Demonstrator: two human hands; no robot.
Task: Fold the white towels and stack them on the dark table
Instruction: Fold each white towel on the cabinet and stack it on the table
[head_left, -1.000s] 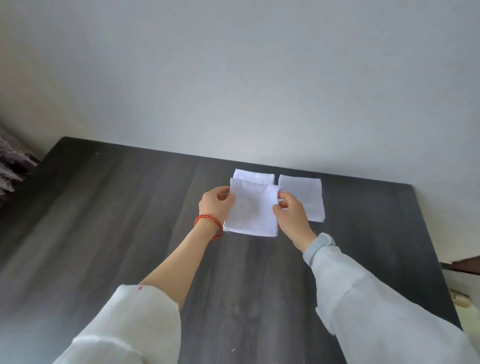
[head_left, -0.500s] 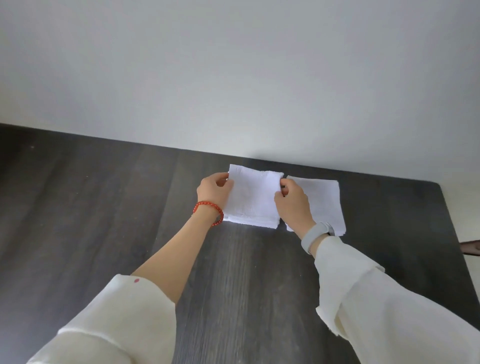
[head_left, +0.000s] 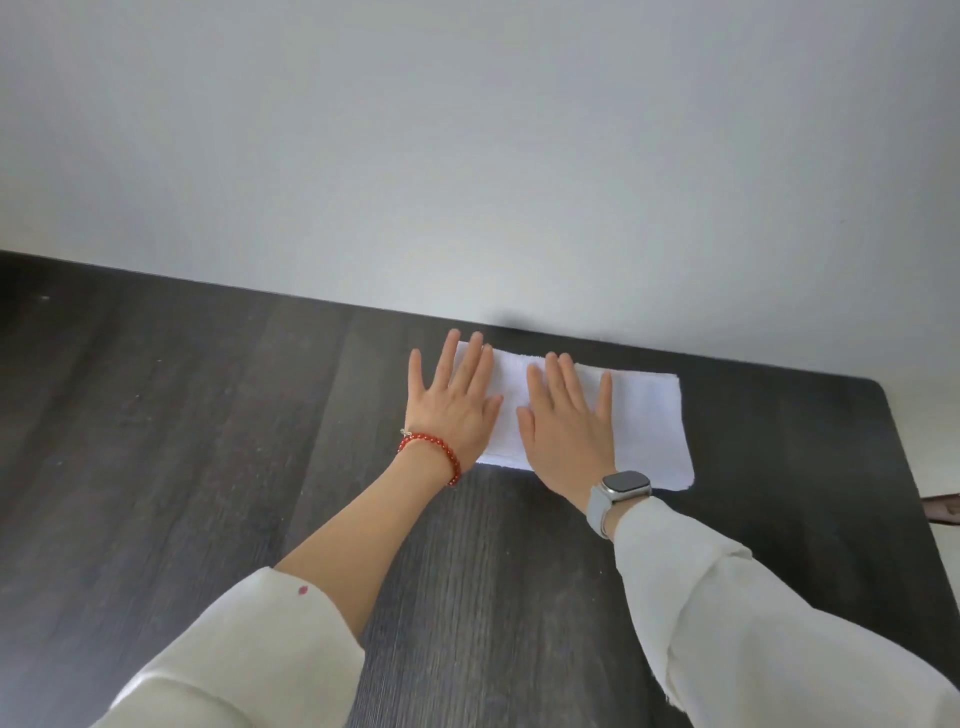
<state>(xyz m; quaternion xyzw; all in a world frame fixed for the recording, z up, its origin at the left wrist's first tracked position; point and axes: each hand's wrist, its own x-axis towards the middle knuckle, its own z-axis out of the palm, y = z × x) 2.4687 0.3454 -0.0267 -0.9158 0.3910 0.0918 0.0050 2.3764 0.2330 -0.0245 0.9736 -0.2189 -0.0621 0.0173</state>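
Loose white sleeves (head_left: 769, 623) on both arms — the left one bears a small red spot (head_left: 303, 589); red bead bracelet (head_left: 434, 454) left, grey-strapped smartwatch (head_left: 621, 488) right.

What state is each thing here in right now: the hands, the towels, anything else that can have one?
Left hand: open, fingers spread, pressing flat on the towel stack.
Right hand: open, flat on the same stack.
Towel stack: folded, lying on the dark table near the wall.
Second folded towel: flat on the table, right beside the stack.
Smartwatch: on the right wrist, screen dark.
Red bead bracelet: on the left wrist.
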